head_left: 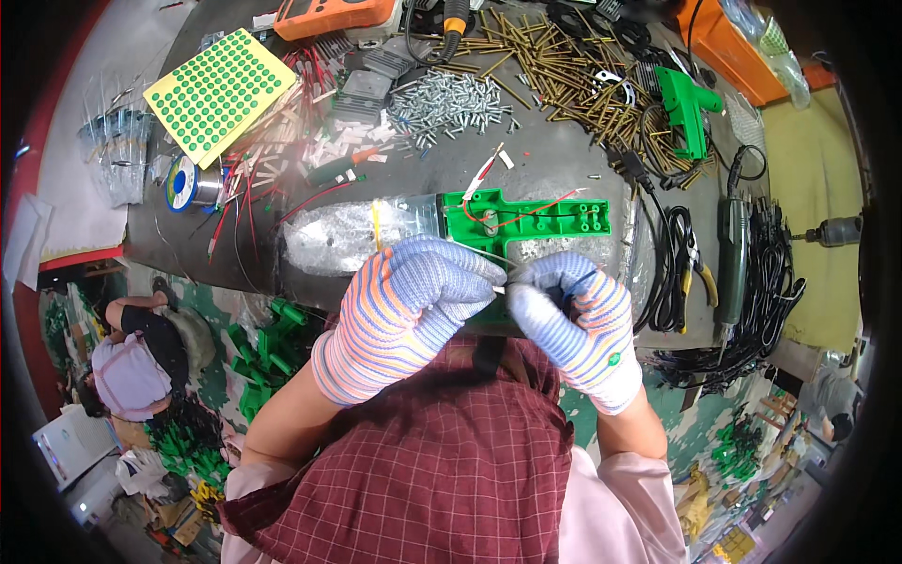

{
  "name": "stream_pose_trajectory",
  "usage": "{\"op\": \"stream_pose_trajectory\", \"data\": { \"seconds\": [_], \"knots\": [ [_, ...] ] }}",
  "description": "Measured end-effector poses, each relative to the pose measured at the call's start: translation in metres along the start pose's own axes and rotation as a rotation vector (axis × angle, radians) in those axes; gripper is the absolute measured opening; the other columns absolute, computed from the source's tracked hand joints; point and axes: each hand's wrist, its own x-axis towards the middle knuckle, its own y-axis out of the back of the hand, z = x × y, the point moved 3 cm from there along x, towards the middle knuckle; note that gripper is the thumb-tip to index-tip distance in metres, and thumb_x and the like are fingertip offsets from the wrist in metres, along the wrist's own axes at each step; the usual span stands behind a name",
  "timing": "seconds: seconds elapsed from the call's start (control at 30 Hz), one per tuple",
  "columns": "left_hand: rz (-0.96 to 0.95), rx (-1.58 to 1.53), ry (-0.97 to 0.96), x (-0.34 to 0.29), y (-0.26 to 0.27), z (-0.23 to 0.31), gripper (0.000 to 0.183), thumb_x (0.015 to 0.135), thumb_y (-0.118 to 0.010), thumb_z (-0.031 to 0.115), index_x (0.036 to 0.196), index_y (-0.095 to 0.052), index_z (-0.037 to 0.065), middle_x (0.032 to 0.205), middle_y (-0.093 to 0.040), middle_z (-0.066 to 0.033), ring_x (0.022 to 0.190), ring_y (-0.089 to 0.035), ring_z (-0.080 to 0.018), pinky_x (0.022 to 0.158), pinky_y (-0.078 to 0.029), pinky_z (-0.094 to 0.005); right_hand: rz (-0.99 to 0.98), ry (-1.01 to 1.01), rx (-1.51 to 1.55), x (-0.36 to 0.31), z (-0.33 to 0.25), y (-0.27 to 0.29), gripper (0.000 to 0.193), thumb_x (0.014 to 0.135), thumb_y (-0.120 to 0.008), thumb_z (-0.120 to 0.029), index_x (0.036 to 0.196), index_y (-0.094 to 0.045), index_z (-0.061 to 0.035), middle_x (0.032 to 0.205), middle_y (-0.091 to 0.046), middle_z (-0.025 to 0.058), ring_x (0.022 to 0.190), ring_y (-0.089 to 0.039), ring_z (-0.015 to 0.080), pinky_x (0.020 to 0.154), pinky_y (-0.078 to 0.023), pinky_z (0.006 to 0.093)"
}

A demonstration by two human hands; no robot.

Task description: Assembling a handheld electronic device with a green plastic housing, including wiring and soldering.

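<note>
Working fingertip to fingertip, a person's gloved left hand [404, 299] is pinching a small pale tip [499, 289]; the right hand [587, 315] is holding its fingers narrow just beside it, though whether they are gripping anything, I cannot tell. Just beyond, a green shell [554, 224] is lying hollow-side up, red wires [482, 175] trailing over it. Bulky gloved fingers could be snagging one, risking a loosened end. Farther across the worktop [423, 174], loose screws [451, 105] are spreading; a knocked one could be dropping inside the shell.
</note>
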Motion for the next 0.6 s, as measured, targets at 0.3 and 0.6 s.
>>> {"op": "stream_pose_trajectory", "data": {
  "seconds": [0.3,0.6],
  "knots": [
    [-0.009,0.192,-0.135,0.013,-0.009,0.022,0.023,0.081,-0.076,0.010,0.101,-0.065,0.010,0.098,-0.069,-0.0078,0.084,-0.065,-0.0241,0.080,-0.050,-0.0376,0.067,0.010,0.213,-0.018,0.003,0.000,0.015,0.095,-0.059,-0.005,0.108,-0.053,-0.0032,0.084,-0.063,0.0039,0.073,-0.056,0.0075,0.066,-0.048,0.0236],
    [0.045,-0.972,0.676,-0.001,-0.019,0.012,0.026,0.091,-0.067,0.006,0.115,-0.059,0.002,0.099,-0.064,-0.0113,0.069,-0.063,-0.0142,0.065,-0.054,-0.0270,0.036,-0.189,0.539,-0.018,0.004,0.009,0.018,0.093,-0.064,-0.009,0.107,-0.054,-0.0078,0.078,-0.067,0.0044,0.063,-0.059,0.0069,0.054,-0.046,0.0202]
  ]
}}
